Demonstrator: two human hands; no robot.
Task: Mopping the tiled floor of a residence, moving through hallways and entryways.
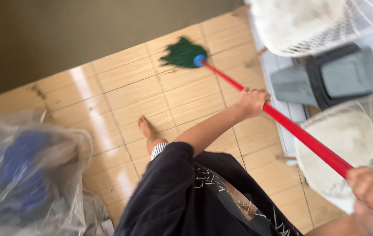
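Lower right, nearest: right hand [372, 192] closed around the top end of the handle [300, 133], high up for leverage. Blurred there, so fingers could not be counted. Bottom centre: black garment [173, 196], soft cloth with thin white line drawing, hanging loose over the body. Mid-frame: left hand [252, 101] wrapped over the handle further down, arm stretched out, steering and pressing. Handle straight, smooth, glossy red, slanted from lower right to upper centre, spread between two grips for a long reach. Bare foot [146, 129] planted left of centre, clear of the wet path.

Floor [121, 91] of pale wood-grain tiles, shiny, streaked with glare. Lower left: crumpled clear plastic bag [29, 175] with something blue inside, pushed aside. Right edge: round white wire fan guard [348, 144], lying off the tiles. Above it: grey and black hard plastic bin [326, 78], boxy. Upper right corner: second wire guard [300, 22].

Farthest, upper centre: mop head [183, 53], shaggy dark green yarn under a blue collar, flattened on the tiles near the dull olive wall [64, 35].
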